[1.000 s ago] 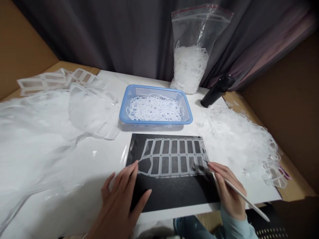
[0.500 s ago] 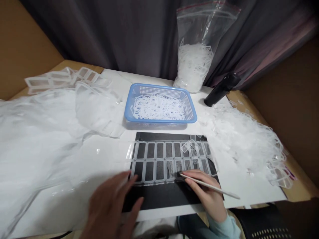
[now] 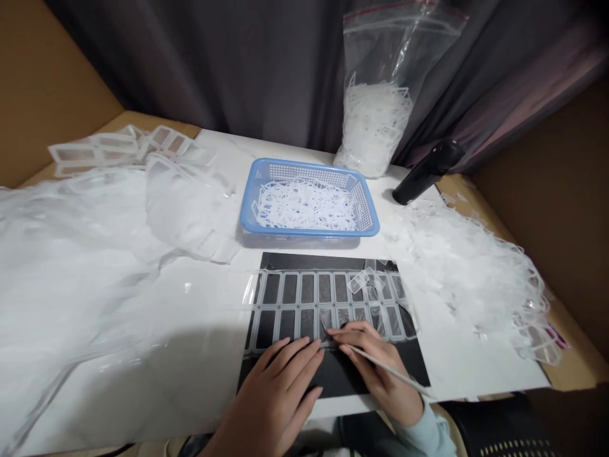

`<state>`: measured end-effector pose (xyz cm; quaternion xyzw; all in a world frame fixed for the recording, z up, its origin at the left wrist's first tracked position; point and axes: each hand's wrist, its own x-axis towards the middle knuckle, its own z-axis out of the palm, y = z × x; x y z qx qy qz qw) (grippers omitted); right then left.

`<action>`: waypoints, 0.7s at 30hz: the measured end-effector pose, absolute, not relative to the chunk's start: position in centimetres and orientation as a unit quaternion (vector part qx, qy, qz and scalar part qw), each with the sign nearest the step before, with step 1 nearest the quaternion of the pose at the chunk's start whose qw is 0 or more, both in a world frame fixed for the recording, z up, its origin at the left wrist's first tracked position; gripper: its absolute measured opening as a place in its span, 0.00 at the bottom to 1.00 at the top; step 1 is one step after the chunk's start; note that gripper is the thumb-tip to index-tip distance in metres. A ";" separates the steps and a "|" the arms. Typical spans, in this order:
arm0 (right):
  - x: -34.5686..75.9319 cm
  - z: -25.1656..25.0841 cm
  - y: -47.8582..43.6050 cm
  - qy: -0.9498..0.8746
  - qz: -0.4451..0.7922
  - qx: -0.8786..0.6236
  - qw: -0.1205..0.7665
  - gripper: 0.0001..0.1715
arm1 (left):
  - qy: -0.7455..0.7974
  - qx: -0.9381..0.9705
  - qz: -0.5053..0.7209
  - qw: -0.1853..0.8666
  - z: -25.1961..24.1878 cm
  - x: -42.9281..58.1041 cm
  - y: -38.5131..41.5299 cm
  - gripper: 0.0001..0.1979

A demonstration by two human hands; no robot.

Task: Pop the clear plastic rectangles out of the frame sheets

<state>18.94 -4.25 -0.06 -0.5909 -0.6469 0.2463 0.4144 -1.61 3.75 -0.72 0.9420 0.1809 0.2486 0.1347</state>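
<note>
A clear plastic sheet of rectangular frames (image 3: 288,308) lies across a black mat (image 3: 328,379). My left hand (image 3: 280,387) rests flat with its fingers stretched over the sheet's lower edge. In my right hand (image 3: 380,368) is a thin white stick (image 3: 392,371), pinched by the fingers and slanting down to the right. The right fingertips touch the lower row of frames, just right of my left fingertips. Loose clear pieces (image 3: 365,281) sit on the upper right of the sheet. The stick's tip is hidden by my fingers.
Behind the mat stands a blue basket (image 3: 309,231) of white frame pieces. A zip bag (image 3: 375,127) of similar pieces and a black cylinder (image 3: 425,174) are at the back right. Plastic sheets (image 3: 85,241) pile up left, loose frames (image 3: 476,273) right.
My left hand has moved right and come down onto the sheet's lower edge. My right hand has shifted slightly left with the stick, whose angle is now steeper.
</note>
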 end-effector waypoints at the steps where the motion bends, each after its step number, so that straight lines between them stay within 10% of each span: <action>1: 19.0 -0.1 -4.1 -0.654 0.242 -0.583 0.416 0.14 | 0.182 0.940 0.257 0.133 -0.5 -1.5 3.8 0.15; 21: 23.6 -1.3 -6.1 -0.476 -0.011 -0.732 0.488 0.14 | 0.174 0.961 0.177 0.121 -1.1 -1.5 3.6 0.23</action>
